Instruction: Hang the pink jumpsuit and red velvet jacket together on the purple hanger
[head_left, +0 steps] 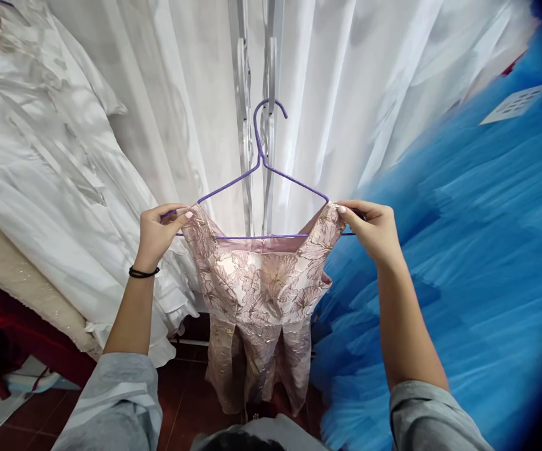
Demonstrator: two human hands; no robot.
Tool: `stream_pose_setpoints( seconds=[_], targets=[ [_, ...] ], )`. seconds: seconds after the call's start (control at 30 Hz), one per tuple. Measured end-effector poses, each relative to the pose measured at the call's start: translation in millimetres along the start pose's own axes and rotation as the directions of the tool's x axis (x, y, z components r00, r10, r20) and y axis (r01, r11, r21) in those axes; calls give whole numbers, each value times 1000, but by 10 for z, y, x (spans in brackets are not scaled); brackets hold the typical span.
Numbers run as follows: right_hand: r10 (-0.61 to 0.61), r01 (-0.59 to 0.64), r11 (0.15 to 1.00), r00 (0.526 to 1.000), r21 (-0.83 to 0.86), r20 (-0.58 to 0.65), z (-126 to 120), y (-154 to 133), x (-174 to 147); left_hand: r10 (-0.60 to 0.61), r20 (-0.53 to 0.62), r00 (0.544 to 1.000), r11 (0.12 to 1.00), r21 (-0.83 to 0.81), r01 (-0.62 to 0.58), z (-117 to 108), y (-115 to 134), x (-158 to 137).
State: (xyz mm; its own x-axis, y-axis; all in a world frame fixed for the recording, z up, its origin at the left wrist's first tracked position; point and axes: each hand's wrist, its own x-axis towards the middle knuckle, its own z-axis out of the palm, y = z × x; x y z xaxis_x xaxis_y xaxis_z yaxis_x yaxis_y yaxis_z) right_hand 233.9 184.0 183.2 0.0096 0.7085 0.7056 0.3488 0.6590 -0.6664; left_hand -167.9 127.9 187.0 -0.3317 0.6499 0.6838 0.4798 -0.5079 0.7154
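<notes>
A pink floral brocade dress [266, 282] hangs on a purple wire hanger [294, 180], whose hook sits at a grey metal rail part [271, 75]. My left hand [158, 232] pinches the dress's left shoulder strap, thumb in front, by that end of the hanger. On the other side, my right hand [369, 225] pinches the right strap the same way. The fingers behind both straps are partly hidden. The skirt hangs down below the bodice toward the floor.
White dresses [40, 156] hang at the left, with a beige sparkly garment [31, 282] and dark red cloth [31, 319] beneath. A large blue tulle dress [463, 250] fills the right side. White curtains [346, 81] stand behind; the floor [181, 394] is dark red tile.
</notes>
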Motion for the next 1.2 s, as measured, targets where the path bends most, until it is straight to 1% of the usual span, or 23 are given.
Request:
stream_pose_setpoints(
  seconds=[0.07, 0.1, 0.17, 0.23, 0.27, 0.33, 0.4, 0.47, 0.57, 0.63, 0.67, 0.7, 0.73, 0.8, 0.87, 1.03, 1.1, 1.2],
  targets=[
    [-22, 20, 999, 997, -25, -76, 43, -53, -8, 13, -54, 998, 1000, -25, -15, -5, 0, 50],
    [-29, 26, 999, 997, -32, -72, 51, -78, -4, 14, -42, 999, 999, -39, -16, -22, 2, 82],
    [-23, 23, 999, 1000, -35, 3, 48, -112, 14, 12, 43, 999, 999, -42, -10, -71, 26, 151],
    [0, 4, 999, 995, -33, 97, 33, -123, 39, 16, 148, 989, 1000, 21, -19, -119, 81, 219],
    [5, -1, 999, 992, -37, 126, 26, -122, 52, 18, 192, 981, 998, 63, -31, -135, 117, 248],
    [2, 2, 999, 993, -38, 122, 20, -111, 73, 19, 256, 967, 991, 121, -51, -143, 184, 291],
    [-1, 2, 1000, 998, -15, 70, 30, -98, 90, 8, 289, 957, 994, 103, -40, -116, 218, 305],
    [12, -12, 1000, 1000, 29, 16, 58, -90, 99, -4, 255, 967, 1000, 29, -4, -56, 202, 291],
    [27, -19, 996, 996, 86, -88, 121, -86, 97, -19, 85, 996, 993, -118, 29, 87, 117, 244],
    [18, -2, 996, 985, 91, -173, 160, -83, 84, -15, -19, 1000, 983, -185, 11, 185, 66, 216],
    [11, 4, 997, 981, 79, -195, 173, -82, 77, -6, -42, 999, 982, -188, -2, 222, 51, 205],
    [5, 6, 998, 981, 58, -193, 180, -79, 70, 6, -34, 999, 986, -167, -11, 248, 46, 197],
    [3, 3, 999, 986, 33, -168, 182, -75, 64, 17, 0, 1000, 991, -131, -17, 260, 48, 192],
    [13, -14, 1000, 996, -11, -86, 169, -66, 58, 28, 97, 995, 998, -51, -23, 243, 71, 188],
    [21, -22, 999, 999, -45, -28, 145, -57, 59, 26, 174, 984, 1000, -2, -26, 182, 101, 192],
    [-32, 36, 991, 999, -129, 27, 103, -17, 51, -20, 304, 952, 999, 48, 6, -32, 121, 208],
    [-33, 41, 990, 998, -138, 59, 103, 16, 55, -26, 312, 950, 998, 56, 9, -81, 103, 206],
    [-41, 54, 984, 996, -171, 77, 105, 51, 100, 23, 270, 962, 992, 111, -55, -71, 96, 191]
  ],
)
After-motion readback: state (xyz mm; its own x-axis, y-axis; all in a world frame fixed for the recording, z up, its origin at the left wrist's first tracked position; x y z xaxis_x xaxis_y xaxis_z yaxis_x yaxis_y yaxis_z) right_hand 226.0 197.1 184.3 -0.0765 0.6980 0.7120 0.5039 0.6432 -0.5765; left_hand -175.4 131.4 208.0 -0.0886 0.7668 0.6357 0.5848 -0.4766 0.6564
